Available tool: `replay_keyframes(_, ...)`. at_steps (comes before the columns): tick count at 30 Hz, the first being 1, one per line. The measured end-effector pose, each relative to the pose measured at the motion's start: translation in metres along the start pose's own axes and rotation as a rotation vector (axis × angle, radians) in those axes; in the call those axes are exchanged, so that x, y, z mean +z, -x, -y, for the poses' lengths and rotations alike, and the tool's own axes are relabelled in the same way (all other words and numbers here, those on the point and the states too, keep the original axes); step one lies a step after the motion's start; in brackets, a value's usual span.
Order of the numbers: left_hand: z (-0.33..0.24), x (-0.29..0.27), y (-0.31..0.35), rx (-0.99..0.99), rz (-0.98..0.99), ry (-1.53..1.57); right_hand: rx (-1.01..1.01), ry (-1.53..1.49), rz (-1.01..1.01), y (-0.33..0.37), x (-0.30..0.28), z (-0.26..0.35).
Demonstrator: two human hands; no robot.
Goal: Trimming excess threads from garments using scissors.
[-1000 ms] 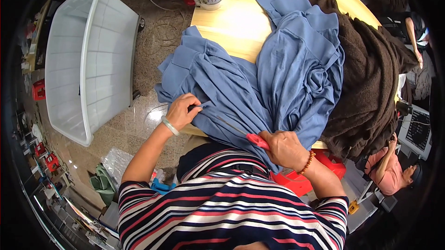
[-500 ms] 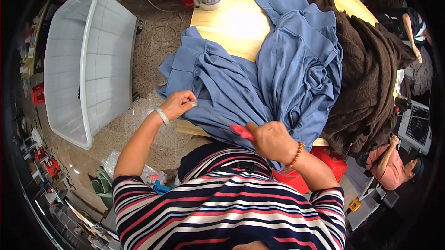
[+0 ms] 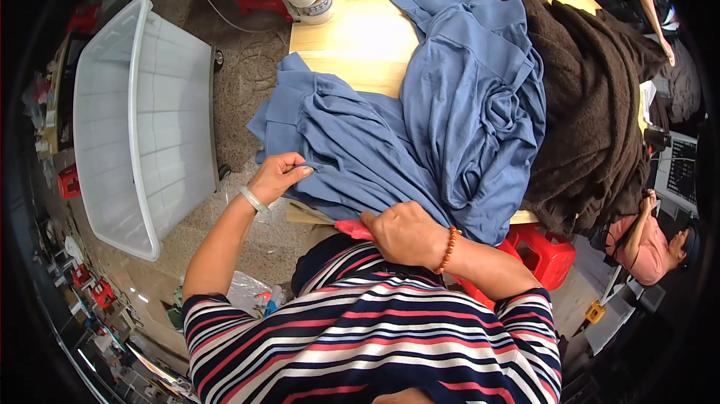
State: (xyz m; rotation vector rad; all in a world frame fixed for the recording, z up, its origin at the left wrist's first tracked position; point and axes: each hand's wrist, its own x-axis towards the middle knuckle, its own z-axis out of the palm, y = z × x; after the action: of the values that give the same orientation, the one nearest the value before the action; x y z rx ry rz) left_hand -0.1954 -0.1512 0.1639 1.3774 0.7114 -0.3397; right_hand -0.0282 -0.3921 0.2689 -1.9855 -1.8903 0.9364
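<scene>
A blue garment (image 3: 472, 82) lies bunched over the near edge of the table, with wide flat bands at its ends. My left hand (image 3: 279, 177), wearing a pale bangle, pinches a bit of the garment's cloth at its left part between thumb and fingers. Close to my body, my right hand (image 3: 409, 233), with a beaded bracelet, is closed around a red-handled tool (image 3: 352, 230). Its working end cannot be made out now; earlier a thin metal part showed in front of the handle.
A dark brown fabric pile (image 3: 592, 104) covers the right of the wooden table (image 3: 352, 52). A cup with pens (image 3: 316, 10) stands at the back left. Left of the table is a large white bin (image 3: 176, 104); a red stool (image 3: 544, 258) is at lower right. Two people work at the right.
My right hand has drawn the red-handled tool left and down toward my body. My left hand keeps its pinch near the garment. The view has shifted slightly.
</scene>
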Motion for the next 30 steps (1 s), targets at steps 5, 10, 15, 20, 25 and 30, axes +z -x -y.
replay_keyframes(5,-0.02,0.004,0.004,0.05,-0.042,-0.186,0.087,-0.065,0.034,0.019,-0.007,-0.02)
replay_keyframes(10,-0.116,0.079,-0.004,0.482,-0.33,-0.041,0.04,-0.106,0.071,0.02,0.013,-0.028)
replay_keyframes(15,-0.217,0.219,-0.056,1.507,-0.031,-0.408,0.026,0.172,-0.173,0.034,0.024,-0.11)
replay_keyframes(20,-0.182,0.258,-0.111,1.36,-0.372,-0.785,0.046,0.743,-0.814,0.089,0.013,-0.299)
replay_keyframes(25,-0.076,0.139,-0.116,0.657,-0.581,-0.748,0.638,-0.812,-0.238,0.095,-0.058,-0.211)
replay_keyframes(30,-0.015,0.046,-0.101,0.233,-0.757,-0.847,0.513,-0.598,-0.148,0.075,-0.064,-0.163)
